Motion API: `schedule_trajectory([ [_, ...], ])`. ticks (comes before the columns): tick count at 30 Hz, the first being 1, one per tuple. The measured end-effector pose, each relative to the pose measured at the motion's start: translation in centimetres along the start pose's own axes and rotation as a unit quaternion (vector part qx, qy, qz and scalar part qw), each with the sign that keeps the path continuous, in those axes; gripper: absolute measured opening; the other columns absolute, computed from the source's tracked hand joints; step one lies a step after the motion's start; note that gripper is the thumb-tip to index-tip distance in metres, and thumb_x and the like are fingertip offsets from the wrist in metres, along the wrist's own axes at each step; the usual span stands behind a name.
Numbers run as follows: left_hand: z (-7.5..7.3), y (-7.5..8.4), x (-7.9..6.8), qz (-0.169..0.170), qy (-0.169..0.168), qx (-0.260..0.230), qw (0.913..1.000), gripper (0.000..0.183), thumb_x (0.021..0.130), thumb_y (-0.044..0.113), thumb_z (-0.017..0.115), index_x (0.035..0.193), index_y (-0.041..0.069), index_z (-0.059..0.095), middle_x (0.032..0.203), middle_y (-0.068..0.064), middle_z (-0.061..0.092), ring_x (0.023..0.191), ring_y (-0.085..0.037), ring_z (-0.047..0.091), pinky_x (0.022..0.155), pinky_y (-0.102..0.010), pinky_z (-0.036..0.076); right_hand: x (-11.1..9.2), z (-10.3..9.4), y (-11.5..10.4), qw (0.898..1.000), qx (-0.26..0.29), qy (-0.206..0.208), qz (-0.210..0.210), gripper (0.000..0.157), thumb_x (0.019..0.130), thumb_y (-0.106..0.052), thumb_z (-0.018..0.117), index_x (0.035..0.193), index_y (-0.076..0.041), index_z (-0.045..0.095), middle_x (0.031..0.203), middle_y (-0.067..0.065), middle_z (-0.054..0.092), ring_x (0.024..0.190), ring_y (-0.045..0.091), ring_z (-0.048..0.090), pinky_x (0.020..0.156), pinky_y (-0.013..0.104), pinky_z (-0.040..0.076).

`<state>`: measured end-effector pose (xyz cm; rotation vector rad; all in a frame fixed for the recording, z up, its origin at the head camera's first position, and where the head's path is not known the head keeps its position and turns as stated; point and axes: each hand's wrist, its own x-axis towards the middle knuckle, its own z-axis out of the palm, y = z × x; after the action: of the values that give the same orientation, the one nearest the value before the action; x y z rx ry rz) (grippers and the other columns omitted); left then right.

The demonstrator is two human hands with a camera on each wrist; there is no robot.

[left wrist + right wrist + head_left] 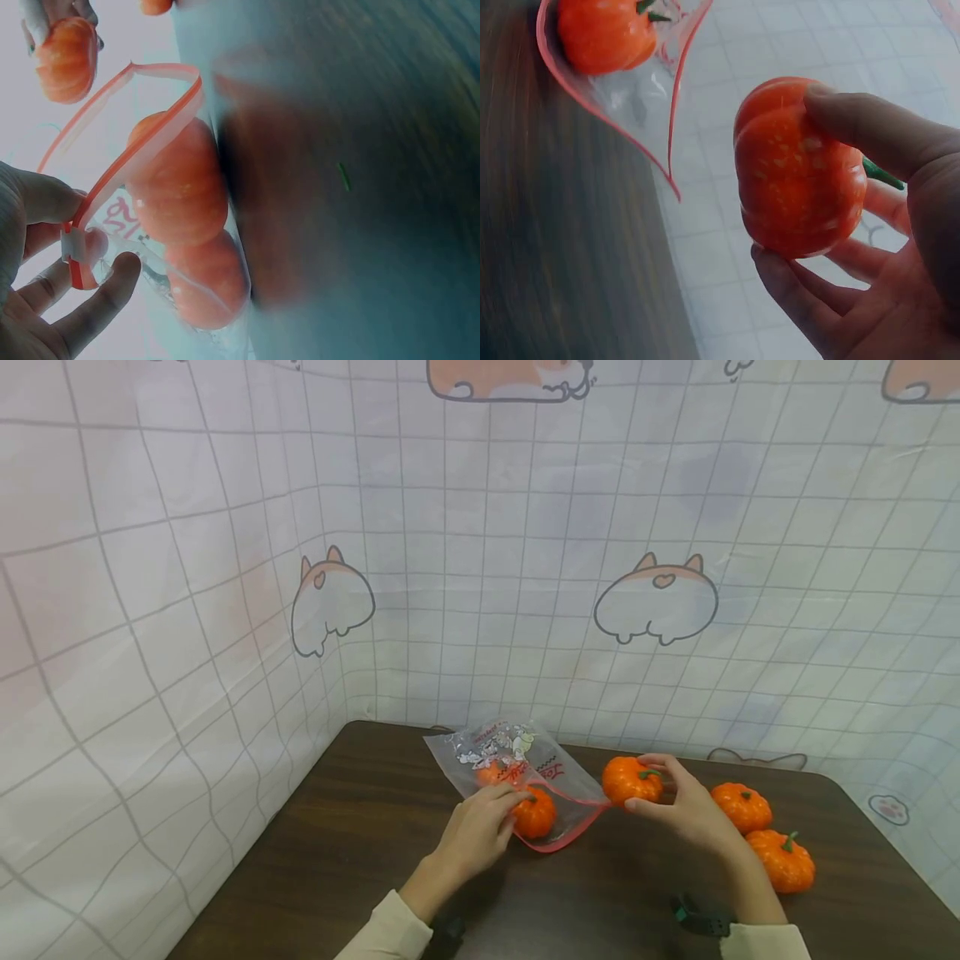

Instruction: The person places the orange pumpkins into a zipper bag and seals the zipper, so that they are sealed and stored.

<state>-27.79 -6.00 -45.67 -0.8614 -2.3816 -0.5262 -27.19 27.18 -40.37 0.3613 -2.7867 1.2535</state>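
Note:
A clear zip bag (pixel 570 777) with a red zip edge lies on the table, its mouth spread apart. Two small orange pumpkins are inside, the nearer pumpkin (pixel 180 180) close to the mouth and the other pumpkin (pixel 208 281) deeper in. My left hand (pixel 476 831) pinches the red edge by its white slider (pixel 73 244). To the right of the bag mouth, my right hand (pixel 690 806) grips a third pumpkin (pixel 799 169) between thumb and fingers. This pumpkin has a green stem (pixel 883 172) and is held off the table, apart from the bag.
Two more orange pumpkins, a rear pumpkin (pixel 741 807) and a front pumpkin (pixel 782 862), sit close together at the right, beside my right forearm. The dark wooden table (pixel 330 827) meets a grid-patterned curtain (pixel 480 568) behind and at the left.

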Motion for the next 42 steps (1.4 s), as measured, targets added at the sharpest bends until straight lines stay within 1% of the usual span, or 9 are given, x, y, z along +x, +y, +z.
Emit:
schedule_trajectory([
  [7, 0.0, -0.1, -0.1, 0.000, 0.003, -0.002, 1.0000, 0.038, 0.086, 0.004, 0.074, 0.123, 0.015, 0.075, 0.117, 0.005, 0.074, 0.107, -0.016, 0.069, 0.088, -0.034, 0.060, -0.1, 0.7, -1.0, 1.000, 0.004, -0.006, -0.030, 0.070, 0.089, -0.040, 0.078, 0.146, -0.018, 0.045, 0.152, 0.020, 0.048, 0.129, 0.046, 0.056, 0.091, 0.051, 0.058],
  [12, 0.0, -0.2, 0.0, -0.002, 0.004, -0.002, 1.0000, 0.038, 0.086, 0.004, 0.074, 0.123, 0.015, 0.075, 0.116, 0.004, 0.074, 0.106, -0.016, 0.069, 0.088, -0.034, 0.060, -0.1, 1.0, -1.7, 0.999, 0.002, -0.015, -0.045, 0.068, 0.088, -0.040, 0.079, 0.144, -0.020, 0.046, 0.152, 0.021, 0.048, 0.127, 0.044, 0.058, 0.090, 0.049, 0.059],
  [19, -0.1, -0.3, -0.1, -0.010, 0.000, -0.001, 0.9999, 0.038, 0.087, 0.005, 0.073, 0.124, 0.016, 0.074, 0.117, 0.004, 0.074, 0.106, -0.016, 0.069, 0.087, -0.035, 0.060, -0.3, 1.3, -2.7, 0.998, 0.007, -0.037, -0.053, 0.068, 0.088, -0.040, 0.080, 0.143, -0.019, 0.047, 0.149, 0.019, 0.052, 0.128, 0.043, 0.059, 0.093, 0.049, 0.058],
  [24, -0.1, -0.3, 0.0, -0.011, 0.000, -0.004, 0.9999, 0.039, 0.087, 0.005, 0.073, 0.125, 0.016, 0.074, 0.119, 0.005, 0.073, 0.108, -0.016, 0.069, 0.087, -0.036, 0.060, -0.5, 1.5, -3.2, 0.997, 0.007, -0.047, -0.057, 0.067, 0.088, -0.040, 0.080, 0.143, -0.019, 0.047, 0.149, 0.018, 0.052, 0.128, 0.042, 0.059, 0.094, 0.049, 0.058],
  [28, 0.0, -0.4, 0.0, -0.011, 0.002, 0.001, 0.9999, 0.038, 0.087, 0.006, 0.073, 0.124, 0.016, 0.074, 0.119, 0.005, 0.073, 0.108, -0.016, 0.069, 0.088, -0.036, 0.060, -0.7, 2.4, -3.4, 0.995, 0.008, -0.061, -0.074, 0.066, 0.088, -0.039, 0.080, 0.142, -0.019, 0.048, 0.145, 0.015, 0.055, 0.127, 0.039, 0.060, 0.094, 0.045, 0.058],
  [34, 0.0, -0.4, 0.0, -0.013, -0.003, 0.005, 0.9999, 0.039, 0.088, 0.007, 0.073, 0.125, 0.017, 0.074, 0.119, 0.005, 0.073, 0.108, -0.016, 0.069, 0.088, -0.036, 0.060, -1.2, 3.9, -3.4, 0.994, 0.011, -0.082, -0.067, 0.065, 0.085, -0.041, 0.082, 0.138, -0.026, 0.050, 0.133, 0.004, 0.064, 0.124, 0.028, 0.062, 0.090, 0.033, 0.057],
  [36, 0.0, -0.4, 0.0, -0.015, -0.005, 0.004, 0.9999, 0.039, 0.088, 0.007, 0.073, 0.126, 0.017, 0.074, 0.120, 0.005, 0.073, 0.108, -0.016, 0.069, 0.089, -0.036, 0.060, -1.4, 4.2, -3.3, 0.993, 0.016, -0.093, -0.076, 0.065, 0.085, -0.040, 0.082, 0.139, -0.024, 0.050, 0.134, 0.004, 0.063, 0.124, 0.029, 0.061, 0.090, 0.032, 0.057],
  [40, -0.1, -0.4, 0.0, -0.015, -0.006, 0.002, 0.9999, 0.039, 0.088, 0.007, 0.073, 0.125, 0.017, 0.074, 0.120, 0.004, 0.073, 0.109, -0.016, 0.069, 0.090, -0.036, 0.059, -1.7, 4.7, -2.9, 0.988, 0.031, -0.116, -0.095, 0.065, 0.087, -0.035, 0.082, 0.140, -0.016, 0.050, 0.134, 0.009, 0.063, 0.121, 0.030, 0.063, 0.089, 0.030, 0.057],
  [42, -0.1, -0.4, 0.0, -0.016, -0.007, 0.000, 0.9998, 0.038, 0.088, 0.007, 0.073, 0.125, 0.017, 0.074, 0.120, 0.004, 0.073, 0.109, -0.016, 0.069, 0.091, -0.036, 0.059, -1.8, 4.9, -2.8, 0.987, 0.034, -0.123, -0.096, 0.064, 0.087, -0.034, 0.081, 0.140, -0.014, 0.050, 0.132, 0.010, 0.064, 0.119, 0.029, 0.064, 0.088, 0.028, 0.057],
])
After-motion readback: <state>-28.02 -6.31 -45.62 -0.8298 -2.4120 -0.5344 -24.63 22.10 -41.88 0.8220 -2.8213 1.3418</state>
